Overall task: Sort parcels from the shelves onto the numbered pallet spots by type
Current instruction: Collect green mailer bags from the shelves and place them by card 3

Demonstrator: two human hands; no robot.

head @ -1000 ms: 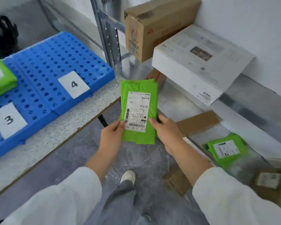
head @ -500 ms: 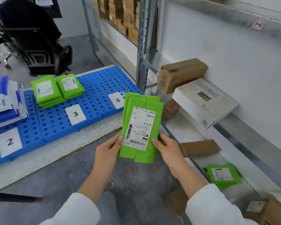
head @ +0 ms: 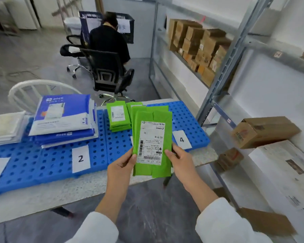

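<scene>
I hold a small stack of green mailer bags (head: 152, 120) upright in front of me, white label facing me. My left hand (head: 120, 168) grips its lower left edge and my right hand (head: 180, 163) grips its lower right edge. Behind it lies the blue perforated pallet (head: 47, 165) on a speckled table, with paper signs 2 (head: 80, 158) and 4 (head: 182, 139). The held stack hides the sign between them. A pile of green mailers (head: 117, 115) lies on the pallet behind the held stack. Blue-and-white mailers (head: 63, 118) are piled behind sign 2.
Metal shelving (head: 223, 79) stands at the right with brown cartons (head: 260, 131), a white flat box (head: 286, 174) and a row of small cartons (head: 198, 48). A seated person on a black office chair (head: 107, 67) is beyond the table. White padded parcels (head: 4, 127) lie far left.
My view has swung up and left from the shelf to the pallet table. The green stack stays in both hands and now hangs over the pallet between signs 2 and 4.
</scene>
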